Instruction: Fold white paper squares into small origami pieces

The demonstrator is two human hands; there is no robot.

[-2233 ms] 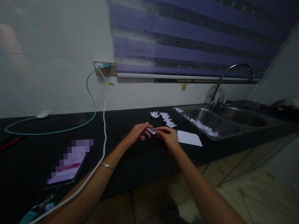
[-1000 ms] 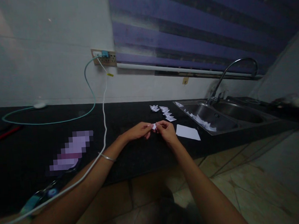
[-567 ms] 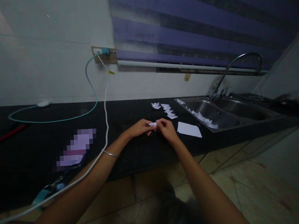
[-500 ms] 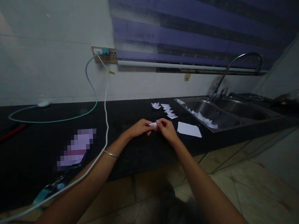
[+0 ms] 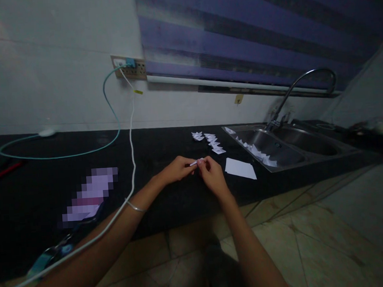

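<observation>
Over the black countertop, my left hand (image 5: 179,168) and my right hand (image 5: 211,172) meet and pinch a small piece of folded white paper (image 5: 194,163) between them. Both hands are closed on it, and the fingers cover most of it, so its full shape is hidden. Right of my right hand lies a stack of flat white paper sheets (image 5: 240,168). Behind the hands stand several small folded paper boats (image 5: 215,144) in short rows. More folded paper pieces (image 5: 259,154) line the left rim of the sink.
A double-bowl metal sink (image 5: 309,159) with a curved faucet (image 5: 287,92) is set in the counter at right. A blurred-out phone (image 5: 91,195) lies at left. A white cable (image 5: 132,151) runs across my left forearm from the wall socket (image 5: 137,69).
The paper now shows as a thinner sliver, turned more edge-on between my fingers. My right fingertips have shifted slightly on it. The whole view has moved a little.
</observation>
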